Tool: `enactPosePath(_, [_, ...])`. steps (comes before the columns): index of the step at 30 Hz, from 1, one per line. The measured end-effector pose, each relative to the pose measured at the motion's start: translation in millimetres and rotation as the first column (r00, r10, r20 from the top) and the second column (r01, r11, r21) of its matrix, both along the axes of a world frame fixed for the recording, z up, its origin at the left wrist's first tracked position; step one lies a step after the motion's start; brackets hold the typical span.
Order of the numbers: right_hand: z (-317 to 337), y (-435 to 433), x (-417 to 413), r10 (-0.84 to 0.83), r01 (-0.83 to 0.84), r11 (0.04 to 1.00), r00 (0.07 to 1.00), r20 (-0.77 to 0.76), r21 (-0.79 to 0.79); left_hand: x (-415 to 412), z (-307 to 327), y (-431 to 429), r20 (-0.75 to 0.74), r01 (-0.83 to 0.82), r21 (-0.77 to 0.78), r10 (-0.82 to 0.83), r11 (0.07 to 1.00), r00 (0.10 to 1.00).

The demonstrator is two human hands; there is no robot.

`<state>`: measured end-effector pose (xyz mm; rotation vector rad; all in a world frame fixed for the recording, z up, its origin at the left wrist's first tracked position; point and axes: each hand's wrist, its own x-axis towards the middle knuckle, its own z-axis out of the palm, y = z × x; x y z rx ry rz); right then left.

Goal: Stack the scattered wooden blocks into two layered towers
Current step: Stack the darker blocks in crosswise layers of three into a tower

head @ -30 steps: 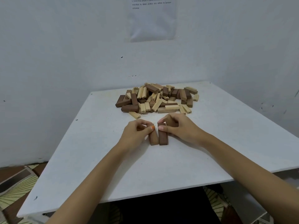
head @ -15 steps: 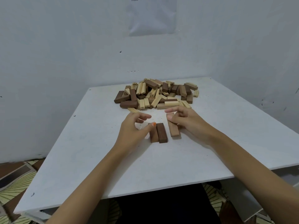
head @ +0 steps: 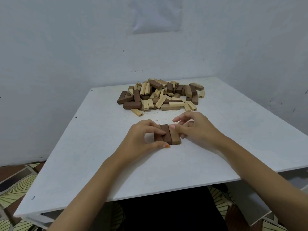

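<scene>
Three wooden blocks lie side by side, touching, in the middle of the white table (head: pixel 100 164). The left block (head: pixel 157 139) is partly hidden under my fingers, the middle one (head: pixel 167 135) is dark brown, and the right one (head: pixel 175 138) is a lighter brown. My left hand (head: pixel 141 139) curls over the left block, with a fingertip on top of the row and the thumb at its near end. My right hand (head: pixel 198 129) holds the right block, thumb on its far end and fingers along its right side. A pile of scattered light and dark blocks (head: pixel 160 97) lies behind.
One light block (head: pixel 137 112) lies apart at the pile's front left. Bare tabletop surrounds the row, up to the near edge (head: pixel 150 196). The wall stands close behind and to the right. Patterned floor shows at the lower left.
My right hand has brought the lighter brown block in from the right and set it against the dark one. My left hand has closed over the left block.
</scene>
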<state>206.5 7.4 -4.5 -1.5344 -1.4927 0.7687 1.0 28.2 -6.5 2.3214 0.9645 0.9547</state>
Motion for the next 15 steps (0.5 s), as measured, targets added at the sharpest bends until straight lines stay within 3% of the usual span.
enactPosePath(2, [1.1, -13.7, 2.8, 0.048, -0.049, 0.999, 0.998, 0.034, 0.016, -0.8, 0.3, -0.1, -0.004, 0.000, 0.036, 0.000, 0.999, 1.000])
enactPosePath(7, [-2.4, -33.5, 6.4, 0.183, -0.217, 0.973, 0.932, 0.313, 0.078, -3.1, -3.2, -4.7, -0.019, -0.026, 0.007, 0.026, 1.000, 0.999])
enactPosePath(15, [-9.4, -24.8, -3.9, 0.130, -0.231, 0.936, 0.927, 0.351, 0.264, 0.5, -7.1, -10.6, -0.063, -0.067, 0.105, 0.074, 0.992, 0.995])
